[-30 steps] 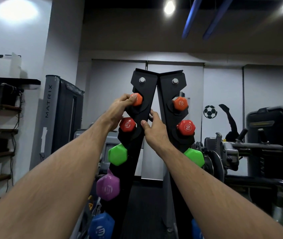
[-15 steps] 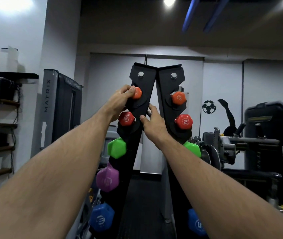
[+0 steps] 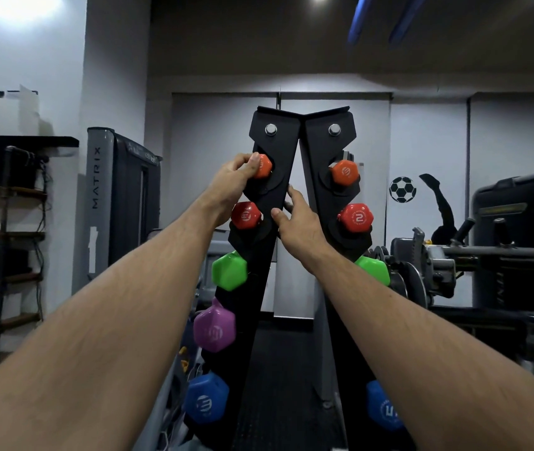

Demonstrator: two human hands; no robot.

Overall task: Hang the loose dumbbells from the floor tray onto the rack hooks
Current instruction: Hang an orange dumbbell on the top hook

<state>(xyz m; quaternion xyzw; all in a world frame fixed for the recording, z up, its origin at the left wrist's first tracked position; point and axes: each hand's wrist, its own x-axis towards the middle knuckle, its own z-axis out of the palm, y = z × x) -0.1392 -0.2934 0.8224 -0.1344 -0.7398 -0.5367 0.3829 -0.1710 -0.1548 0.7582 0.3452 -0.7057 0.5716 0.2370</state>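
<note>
A black A-frame rack (image 3: pixel 291 151) stands in front of me with paired dumbbells on its hooks. From the top they are orange (image 3: pixel 345 172), red (image 3: pixel 355 218), green (image 3: pixel 230 271), purple (image 3: pixel 214 327) and blue (image 3: pixel 206 403). My left hand (image 3: pixel 233 187) grips the left head of the top orange dumbbell (image 3: pixel 263 166) at the left upright, thumb over it. My right hand (image 3: pixel 295 219) sits between the uprights, its index finger and thumb touching the left upright's inner edge beside the red dumbbell (image 3: pixel 246 215). Its other fingers are hidden. No floor tray shows.
A grey Matrix machine (image 3: pixel 116 203) stands left of the rack, with dark shelving (image 3: pixel 5 222) at the far left. Weight machines (image 3: pixel 487 255) crowd the right side. A dark floor strip (image 3: pixel 282 385) runs between the uprights toward the white back wall.
My view has tipped down slightly, so the blue dumbbells show more. Both hands stay at the same spots on the rack, the left still on the orange head.
</note>
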